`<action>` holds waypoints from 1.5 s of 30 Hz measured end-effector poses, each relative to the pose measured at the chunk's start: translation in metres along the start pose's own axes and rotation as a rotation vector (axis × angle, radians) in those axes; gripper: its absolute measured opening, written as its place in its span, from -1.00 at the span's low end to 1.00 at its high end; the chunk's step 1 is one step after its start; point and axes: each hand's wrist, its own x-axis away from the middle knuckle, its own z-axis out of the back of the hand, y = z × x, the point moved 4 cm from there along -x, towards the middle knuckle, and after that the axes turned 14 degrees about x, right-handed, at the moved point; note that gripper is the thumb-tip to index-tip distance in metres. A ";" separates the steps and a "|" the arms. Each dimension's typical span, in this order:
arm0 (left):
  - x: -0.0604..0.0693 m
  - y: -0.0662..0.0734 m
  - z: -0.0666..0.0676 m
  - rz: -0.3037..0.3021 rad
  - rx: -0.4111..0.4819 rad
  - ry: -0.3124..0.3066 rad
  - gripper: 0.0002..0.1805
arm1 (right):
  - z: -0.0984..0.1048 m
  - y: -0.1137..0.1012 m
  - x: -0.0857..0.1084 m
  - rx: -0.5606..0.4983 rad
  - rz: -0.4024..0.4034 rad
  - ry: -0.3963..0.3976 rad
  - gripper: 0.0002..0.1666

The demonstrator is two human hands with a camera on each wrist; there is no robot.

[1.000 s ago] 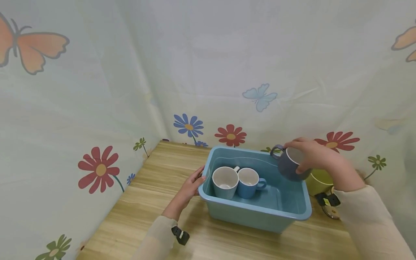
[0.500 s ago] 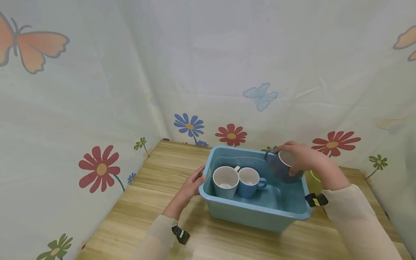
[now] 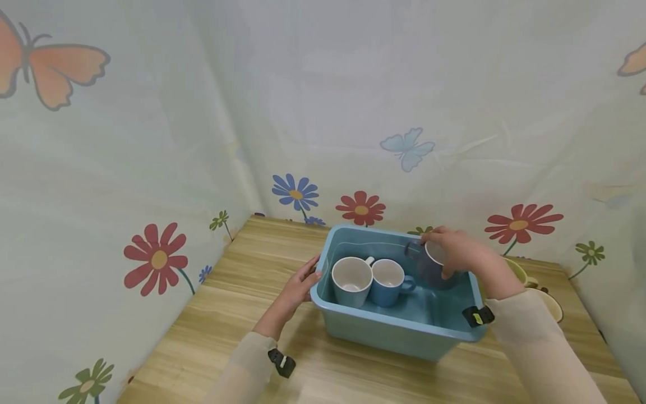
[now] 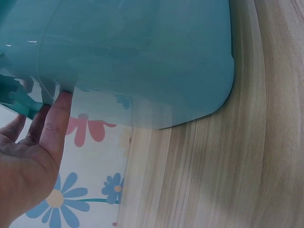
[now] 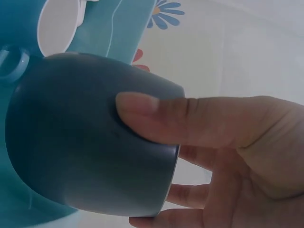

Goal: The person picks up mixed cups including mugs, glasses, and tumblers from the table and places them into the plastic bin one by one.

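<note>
In the head view my right hand [image 3: 461, 255] holds a dark grey-blue mug [image 3: 433, 274] inside the right part of a light blue plastic bin [image 3: 383, 332]. The right wrist view shows the thumb along the outside of the mug [image 5: 95, 137], with other fingers at its rim. The mug tilts, its handle toward the back left. My left hand [image 3: 296, 289] touches the bin's left end, its fingers fairly straight against the outer wall below the rim in the left wrist view. A large white mug [image 3: 351, 282] and a blue mug [image 3: 386, 285] stand side by side in the bin.
A yellow-green mug [image 3: 518, 273] and a round cream-coloured piece [image 3: 552, 306] are right of the bin, partly behind my right arm. The bin stands on a wood-grain table [image 3: 237, 280]. A flower-printed curtain [image 3: 323, 112] hangs behind and at the sides.
My right hand has moved left and down with the dark mug, bringing it deeper into the bin. More of the yellow-green mug's handle now shows. My left hand stays at the bin's end.
</note>
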 end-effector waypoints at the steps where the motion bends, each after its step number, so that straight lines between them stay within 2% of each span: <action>1: 0.000 0.000 0.000 0.004 0.006 -0.003 -0.32 | -0.001 -0.001 0.000 0.008 0.002 0.001 -0.05; 8: -0.001 0.000 0.000 0.003 0.015 -0.024 -0.31 | -0.007 -0.008 -0.003 0.044 0.003 -0.008 -0.10; 16: -0.001 0.003 0.000 -0.020 0.002 -0.028 -0.31 | -0.016 -0.008 -0.006 0.035 -0.039 -0.053 -0.11; 24: -0.001 0.004 0.000 -0.008 0.012 -0.022 -0.32 | -0.019 -0.009 -0.008 0.008 -0.089 -0.098 -0.09; 39: 0.000 0.003 0.000 -0.010 0.006 -0.034 -0.30 | -0.028 -0.015 -0.028 0.165 -0.123 -0.158 -0.14; 45: 0.001 0.004 0.001 -0.007 -0.004 -0.057 -0.31 | -0.034 -0.013 -0.034 0.165 -0.132 -0.196 -0.14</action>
